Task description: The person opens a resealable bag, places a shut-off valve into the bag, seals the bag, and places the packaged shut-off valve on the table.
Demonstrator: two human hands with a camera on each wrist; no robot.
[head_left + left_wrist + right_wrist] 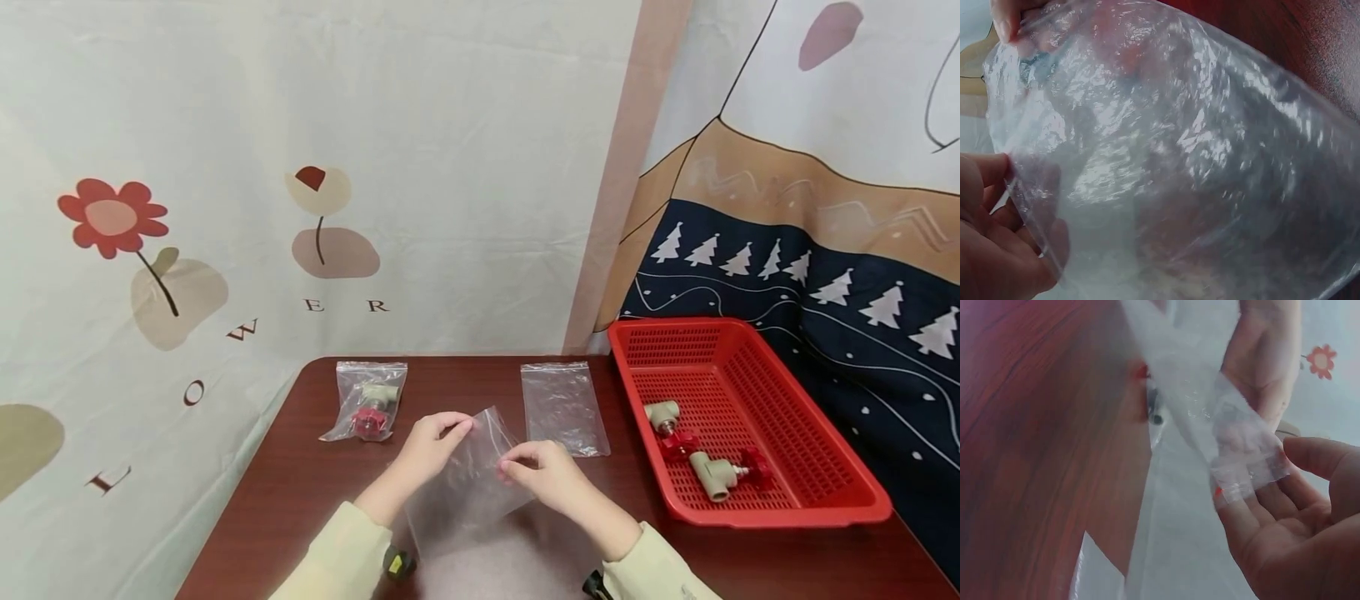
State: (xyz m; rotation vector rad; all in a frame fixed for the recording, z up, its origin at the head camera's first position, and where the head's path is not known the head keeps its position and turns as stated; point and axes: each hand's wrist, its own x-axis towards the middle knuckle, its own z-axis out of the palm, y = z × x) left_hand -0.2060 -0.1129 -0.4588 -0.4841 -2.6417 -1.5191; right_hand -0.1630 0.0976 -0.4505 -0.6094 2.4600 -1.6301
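Note:
Both hands hold a clear plastic zip bag (465, 496) up over the front middle of the table. My left hand (431, 446) pinches its upper edge between thumb and fingers. On the other side, my right hand (553, 477) pinches the edge near the right corner. The bag looks flat, with no object inside, and fills most of the left wrist view. In the right wrist view, the right thumb and fingers (1250, 534) lie on either side of the bag's corner.
At the back left lies a zip bag (348, 392) containing a beige valve (370, 417) with a red handwheel. Another flat zip bag (566, 408) lies behind my right hand. A red basket (772, 383) on the right holds two similar valves (712, 477). Printed curtains (465, 167) hang behind the table.

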